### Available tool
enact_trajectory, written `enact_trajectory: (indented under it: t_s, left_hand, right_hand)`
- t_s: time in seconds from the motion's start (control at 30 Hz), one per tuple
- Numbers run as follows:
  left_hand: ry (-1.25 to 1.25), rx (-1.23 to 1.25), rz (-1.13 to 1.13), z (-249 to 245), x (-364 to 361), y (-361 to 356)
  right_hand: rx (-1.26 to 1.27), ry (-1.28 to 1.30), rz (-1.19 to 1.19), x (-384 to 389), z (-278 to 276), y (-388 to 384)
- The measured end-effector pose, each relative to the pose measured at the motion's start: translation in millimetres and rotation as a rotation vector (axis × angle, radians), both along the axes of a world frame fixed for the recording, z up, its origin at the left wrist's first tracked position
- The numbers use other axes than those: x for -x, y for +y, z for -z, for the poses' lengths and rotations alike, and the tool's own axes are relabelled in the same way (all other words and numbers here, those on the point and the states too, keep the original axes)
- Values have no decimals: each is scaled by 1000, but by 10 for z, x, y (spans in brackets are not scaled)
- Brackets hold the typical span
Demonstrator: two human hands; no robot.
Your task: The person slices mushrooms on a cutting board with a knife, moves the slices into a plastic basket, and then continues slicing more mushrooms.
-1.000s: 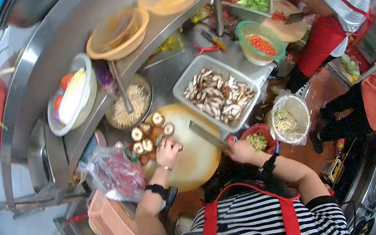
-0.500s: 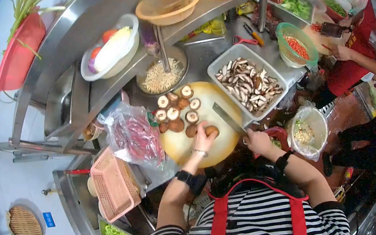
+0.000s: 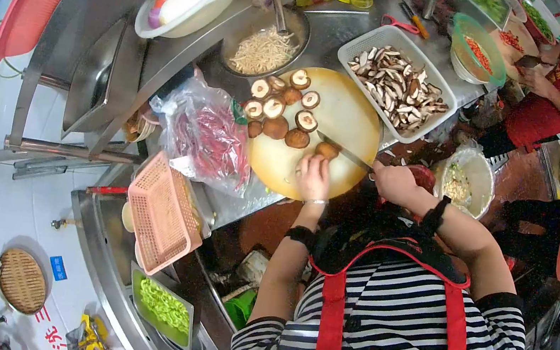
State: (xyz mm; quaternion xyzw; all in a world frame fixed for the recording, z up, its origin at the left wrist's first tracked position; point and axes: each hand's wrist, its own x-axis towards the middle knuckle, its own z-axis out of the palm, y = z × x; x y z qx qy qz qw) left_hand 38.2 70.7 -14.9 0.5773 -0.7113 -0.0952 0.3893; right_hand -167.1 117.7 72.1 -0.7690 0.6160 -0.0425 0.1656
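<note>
The steel table of a crowded kitchen carries a round cutting board with a cluster of whole mushrooms. At the board's near edge lies the one mushroom under the blade, with the left hand closing its grip down on it. The right hand has its grip wrapped round the handle of the knife. The cut would likely go best with the left fingertips curled back behind the knuckles and the cap seated flat so it cannot roll (it sits close to the rim), the blade drawn through in even strokes.
</note>
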Motion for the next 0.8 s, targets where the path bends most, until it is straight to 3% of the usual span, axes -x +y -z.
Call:
enact_trajectory:
  t_s: [0.17,0.23,0.37,0.53,0.8]
  left_hand:
    - [-18,-8,1,-10,-2,10]
    - [-7,42,3,-4,15,-11]
    - [-27,14,-5,-35,24,-18]
    - [-20,64,19,-24,6,-12]
    - [-23,108,8,10,-17,-3]
  right_hand:
    - [-19,66,-66,12,-112,-43]
    - [-46,26,19,-9,-225,-19]
    - [-35,141,-71,-66,172,-64]
    - [-57,78,-41,-61,-194,-62]
    - [-111,103,-76,-130,-149,-133]
